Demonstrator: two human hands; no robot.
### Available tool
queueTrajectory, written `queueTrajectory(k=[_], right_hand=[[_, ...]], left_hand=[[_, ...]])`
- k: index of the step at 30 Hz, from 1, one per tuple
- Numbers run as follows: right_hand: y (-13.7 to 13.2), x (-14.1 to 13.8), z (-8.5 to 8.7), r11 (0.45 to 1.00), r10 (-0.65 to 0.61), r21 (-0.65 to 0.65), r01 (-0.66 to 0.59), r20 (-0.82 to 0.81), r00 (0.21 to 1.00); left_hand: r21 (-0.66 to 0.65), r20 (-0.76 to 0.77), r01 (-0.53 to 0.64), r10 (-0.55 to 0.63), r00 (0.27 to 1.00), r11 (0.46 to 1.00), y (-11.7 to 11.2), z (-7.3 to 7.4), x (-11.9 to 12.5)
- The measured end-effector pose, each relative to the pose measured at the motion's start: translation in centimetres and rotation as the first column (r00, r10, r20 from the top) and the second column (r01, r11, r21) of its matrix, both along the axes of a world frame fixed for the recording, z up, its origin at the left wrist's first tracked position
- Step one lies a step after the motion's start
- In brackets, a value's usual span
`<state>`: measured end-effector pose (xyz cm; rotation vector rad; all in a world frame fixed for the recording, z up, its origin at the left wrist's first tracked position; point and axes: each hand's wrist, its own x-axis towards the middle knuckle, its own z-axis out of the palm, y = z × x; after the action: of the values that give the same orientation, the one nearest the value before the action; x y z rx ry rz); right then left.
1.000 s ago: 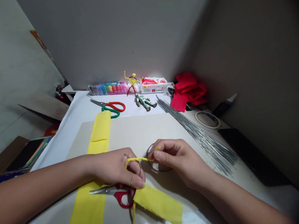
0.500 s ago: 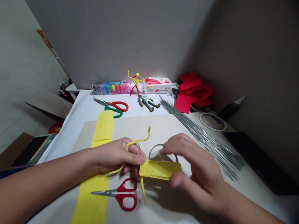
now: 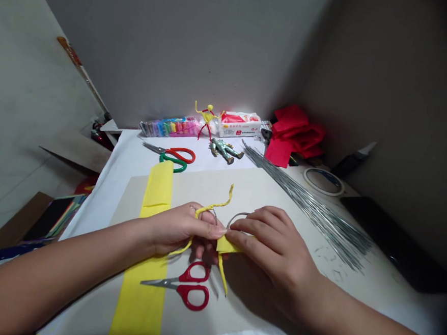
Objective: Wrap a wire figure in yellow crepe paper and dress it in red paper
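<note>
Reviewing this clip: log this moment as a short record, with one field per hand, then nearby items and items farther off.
left hand: the left hand grips a twisted yellow paper stem
right hand: the right hand pinches a yellow paper piece, with a thin wire loop just beyond its fingers
nearby: red-handled scissors lie below the hands; a long yellow paper strip lies on a grey card
farther: a bundle of steel wires, red paper, a tape roll, a toy figure

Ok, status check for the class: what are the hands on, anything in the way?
Left hand holding twisted yellow strip. Right hand pinching yellow paper. Red scissors below, not blocking.
</note>
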<state>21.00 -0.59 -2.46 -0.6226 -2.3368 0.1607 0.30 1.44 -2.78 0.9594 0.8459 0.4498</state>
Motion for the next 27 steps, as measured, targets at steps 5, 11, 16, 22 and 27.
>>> queueTrajectory(k=[5, 11, 16, 22, 27], right_hand=[[0.0, -0.4, -0.2, 0.984, -0.015, -0.18, 0.003, -0.064, 0.998], [0.0, -0.5, -0.4, 0.985, -0.035, -0.169, 0.026, -0.046, 0.998], [-0.3, -0.3, 0.0, 0.998, -0.044, 0.038, 0.042, 0.041, 0.998], [-0.8, -0.4, 0.5, 0.955, -0.013, 0.297, -0.008, 0.069, 0.998], [-1.2, -0.8, 0.5, 0.948, -0.084, 0.316, 0.047, 0.105, 0.991]], left_hand=[[-0.012, 0.043, 0.058, -0.057, 0.997, 0.998, 0.0, 0.1, 0.0], [-0.024, 0.071, 0.061, -0.059, 0.996, 0.998, 0.0, -0.1, 0.0], [-0.041, 0.035, -0.016, 0.017, 0.999, 0.999, 0.0, 0.0, 0.1], [-0.053, 0.008, -0.023, 0.023, 1.0, 0.998, -0.1, 0.2, -0.1], [-0.02, -0.025, -0.034, 0.033, 0.999, 0.999, -0.2, 0.3, 0.0]])
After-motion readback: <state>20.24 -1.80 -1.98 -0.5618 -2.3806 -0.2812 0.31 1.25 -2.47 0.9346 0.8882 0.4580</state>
